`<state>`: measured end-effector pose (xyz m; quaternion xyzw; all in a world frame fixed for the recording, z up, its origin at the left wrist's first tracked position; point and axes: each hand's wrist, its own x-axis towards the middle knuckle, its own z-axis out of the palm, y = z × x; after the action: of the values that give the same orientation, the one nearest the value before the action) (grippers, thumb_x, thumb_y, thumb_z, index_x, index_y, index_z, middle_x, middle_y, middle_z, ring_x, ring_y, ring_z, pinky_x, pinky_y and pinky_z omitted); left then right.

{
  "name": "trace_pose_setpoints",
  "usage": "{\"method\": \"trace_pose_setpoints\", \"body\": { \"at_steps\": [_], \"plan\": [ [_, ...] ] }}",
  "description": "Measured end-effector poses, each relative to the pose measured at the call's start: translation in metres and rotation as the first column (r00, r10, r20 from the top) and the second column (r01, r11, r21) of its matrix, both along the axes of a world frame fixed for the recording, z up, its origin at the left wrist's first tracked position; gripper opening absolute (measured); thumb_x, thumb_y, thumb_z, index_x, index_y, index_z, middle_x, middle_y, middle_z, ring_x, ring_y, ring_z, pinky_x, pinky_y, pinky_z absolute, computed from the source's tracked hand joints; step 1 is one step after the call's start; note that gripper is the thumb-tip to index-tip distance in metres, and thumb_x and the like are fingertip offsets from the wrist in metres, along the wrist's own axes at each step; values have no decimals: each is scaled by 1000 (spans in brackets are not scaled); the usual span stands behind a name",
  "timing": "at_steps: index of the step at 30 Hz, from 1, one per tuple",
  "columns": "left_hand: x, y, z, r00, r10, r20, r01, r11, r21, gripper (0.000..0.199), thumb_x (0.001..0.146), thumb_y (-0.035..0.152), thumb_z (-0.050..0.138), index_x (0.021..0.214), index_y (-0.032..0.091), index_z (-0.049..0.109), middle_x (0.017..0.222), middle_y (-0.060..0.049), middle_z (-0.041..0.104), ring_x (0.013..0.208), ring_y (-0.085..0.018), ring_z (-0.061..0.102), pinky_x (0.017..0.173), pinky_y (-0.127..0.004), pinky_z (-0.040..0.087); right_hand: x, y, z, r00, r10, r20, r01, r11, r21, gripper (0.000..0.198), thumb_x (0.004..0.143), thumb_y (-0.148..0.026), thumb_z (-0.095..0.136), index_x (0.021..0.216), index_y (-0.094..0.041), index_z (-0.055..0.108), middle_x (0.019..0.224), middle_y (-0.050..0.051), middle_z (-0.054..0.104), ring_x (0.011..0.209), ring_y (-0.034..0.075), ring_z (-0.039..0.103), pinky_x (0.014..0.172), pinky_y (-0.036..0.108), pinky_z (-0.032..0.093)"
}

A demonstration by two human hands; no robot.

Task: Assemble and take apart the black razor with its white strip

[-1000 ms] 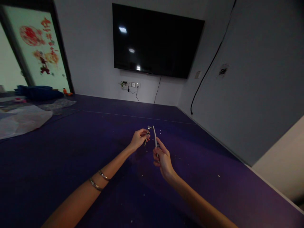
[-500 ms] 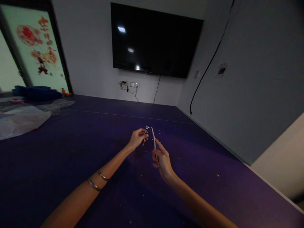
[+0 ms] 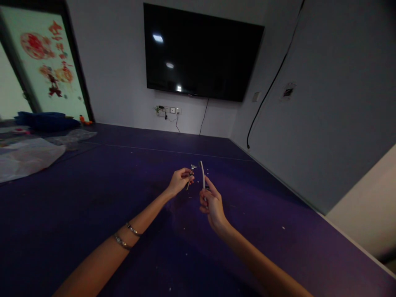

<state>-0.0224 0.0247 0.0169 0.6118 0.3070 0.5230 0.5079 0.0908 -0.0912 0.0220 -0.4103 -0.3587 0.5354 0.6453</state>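
My left hand [image 3: 179, 181] pinches a razor [image 3: 193, 167] by its dark handle, the silvery head pointing up and to the right. In my right hand [image 3: 213, 206] is a toothbrush [image 3: 203, 173] with a slim, pale handle, held nearly upright. Its dark bristles face left, toward the razor's head, with a small gap between the two. My right fingers wrap round the lower handle and hide that part. A small dark thing shows by my right fingers; I cannot make out what it is.
The purple floor [image 3: 139, 247] bears small white specks. At the left lie clear plastic sheets [image 3: 34, 154] and a dark blue bundle [image 3: 46, 120]. A television [image 3: 201, 53] hangs on the far wall above sockets [image 3: 170, 110]. A black cable [image 3: 269, 88] hangs down the right wall.
The toothbrush in my right hand has moved slightly right and up, away from the razor's head. The razor has barely shifted in my left hand.
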Motion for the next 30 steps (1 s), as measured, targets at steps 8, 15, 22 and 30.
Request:
{"method": "trace_pose_setpoints", "body": {
  "at_steps": [8,15,22,30],
  "plan": [
    [0,0,1,999,32,3,-32,999,11,17,61,15,67,75,12,58,62,1,61,53,-11,59,54,-23,46,-2,-9,-3,999,34,-4,-34,999,-32,68,66,-25,56,132,-27,40,55,-9,34,40,3,23,37,16,11],
    [4,-3,0,1000,-3,10,3,1000,-12,18,60,15,69,75,12,58,59,1,60,51,-11,59,53,-24,47,1,-8,-2,999,18,-44,-18,1000,-16,68,66,-26,57,132,-27,39,58,-8,37,41,3,24,37,16,11],
    [0,5,-2,992,53,115,-45,997,-66,22,59,15,70,78,13,59,61,1,61,51,-12,59,52,-25,48,-10,-22,-15,992,119,-44,-121,991,-56,65,68,-25,57,131,-27,41,57,-8,35,41,3,22,37,16,10],
    [-1,0,0,986,-136,95,145,985,-92,27,68,24,67,89,10,61,74,-6,65,59,-12,61,59,-26,48,18,1,-5,998,47,34,-50,994,97,49,74,-36,55,121,-25,47,57,-8,40,38,4,23,35,17,10]
  ]
}}
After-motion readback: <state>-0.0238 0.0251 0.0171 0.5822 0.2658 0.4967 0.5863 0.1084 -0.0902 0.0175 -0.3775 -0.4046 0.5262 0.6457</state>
